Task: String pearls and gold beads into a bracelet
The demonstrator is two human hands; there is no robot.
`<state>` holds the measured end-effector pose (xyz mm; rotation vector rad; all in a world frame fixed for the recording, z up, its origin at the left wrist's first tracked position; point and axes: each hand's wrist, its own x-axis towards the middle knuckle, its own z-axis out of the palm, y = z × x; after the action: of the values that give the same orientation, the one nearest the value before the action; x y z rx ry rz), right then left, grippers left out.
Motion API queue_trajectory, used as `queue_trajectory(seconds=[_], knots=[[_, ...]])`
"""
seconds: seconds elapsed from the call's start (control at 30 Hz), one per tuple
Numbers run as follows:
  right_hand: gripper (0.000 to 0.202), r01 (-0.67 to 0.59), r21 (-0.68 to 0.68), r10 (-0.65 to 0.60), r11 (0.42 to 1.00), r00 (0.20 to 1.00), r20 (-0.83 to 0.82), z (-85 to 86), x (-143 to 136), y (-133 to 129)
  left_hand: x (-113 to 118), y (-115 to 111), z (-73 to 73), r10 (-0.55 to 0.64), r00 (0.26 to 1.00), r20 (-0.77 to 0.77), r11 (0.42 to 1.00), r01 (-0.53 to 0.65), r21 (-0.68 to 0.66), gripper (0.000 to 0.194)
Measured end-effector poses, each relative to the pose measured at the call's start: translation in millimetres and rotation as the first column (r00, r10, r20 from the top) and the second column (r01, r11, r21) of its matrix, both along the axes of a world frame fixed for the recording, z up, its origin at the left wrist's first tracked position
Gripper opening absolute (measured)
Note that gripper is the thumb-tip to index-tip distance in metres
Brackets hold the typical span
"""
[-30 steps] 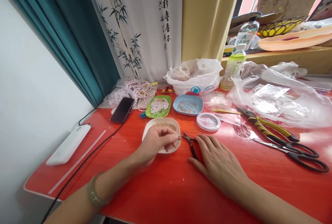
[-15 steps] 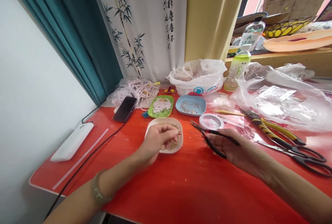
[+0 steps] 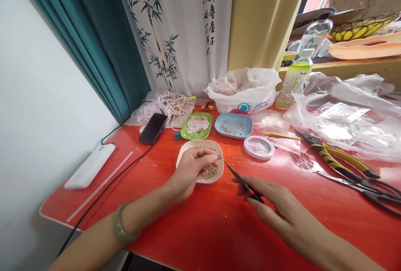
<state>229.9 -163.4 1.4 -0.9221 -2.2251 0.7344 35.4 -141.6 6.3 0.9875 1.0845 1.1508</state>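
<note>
Thumb and forefinger of my left hand [image 3: 196, 170] pinch a tiny gold-coloured piece [image 3: 219, 157], too small to make out exactly. The hand is above a cream tray [image 3: 181, 163] of small gold beads [image 3: 210, 173], covering part of it. My right hand [image 3: 267, 198] is closed around black-handled pliers [image 3: 239, 175], seen edge-on. Their pointed tip aims up and left, a short way right of my left fingertips and apart from them. Behind are a green tray [image 3: 187, 134] of pale pink beads [image 3: 198, 124] and a blue tray [image 3: 248, 131] of thin metal pins [image 3: 232, 128].
A round clear-lidded box [image 3: 259, 147] stands right of the trays. Yellow-black pliers [image 3: 341, 156] and scissors [image 3: 360, 185] lie at right, below plastic bags [image 3: 351, 103]. A phone [image 3: 153, 129], bead strands [image 3: 175, 106], a cable [image 3: 125, 173] and a white power bank [image 3: 90, 166] occupy the left.
The pliers have turned in my right hand from a flat view with spread handles to an edge-on view, their tip nearer my left fingers. My left hand keeps its pinch over the tray.
</note>
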Motion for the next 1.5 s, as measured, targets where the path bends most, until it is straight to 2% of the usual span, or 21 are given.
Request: queue_trajectory(seconds=[0.1,0.3,0.47,0.73,1.13,1.3,1.5], knots=[[0.023,0.056,0.143,-0.073,0.988,0.991,0.114,0.8,-6,-3,2,-1,-2.9,-0.012,1.0,0.029,1.0,0.011,0.005,0.012],[0.03,0.128,0.327,-0.192,0.936,0.966,0.171,-6.3,-6,-2,5,-5,-5.4,0.001,1.0,0.003,1.0,-0.001,0.006,0.013],[0.033,0.16,0.357,-0.248,0.921,0.945,0.216,-8.7,-6,-3,6,-6,-5.4,0.016,1.0,0.013,1.0,-0.016,0.013,0.012],[0.033,0.158,0.421,-0.264,0.893,0.942,0.207,-9.4,-6,-3,6,-6,-4.9,0.012,0.999,0.041,1.0,-0.013,0.025,0.01],[0.032,0.168,0.51,-0.319,0.844,0.92,0.226,-11.3,-5,0,5,-5,-3.9,0.011,0.998,-0.062,0.996,-0.005,0.09,0.014],[0.029,0.163,0.445,-0.263,0.88,0.949,0.173,-5.9,1,1,3,-5,-1.8,0.034,0.997,-0.073,0.996,-0.028,0.083,0.012],[0.019,0.121,0.101,-0.131,0.987,0.987,0.096,2.9,5,3,1,-7,-1.9,0.034,0.997,-0.069,0.996,-0.027,0.09,0.009]])
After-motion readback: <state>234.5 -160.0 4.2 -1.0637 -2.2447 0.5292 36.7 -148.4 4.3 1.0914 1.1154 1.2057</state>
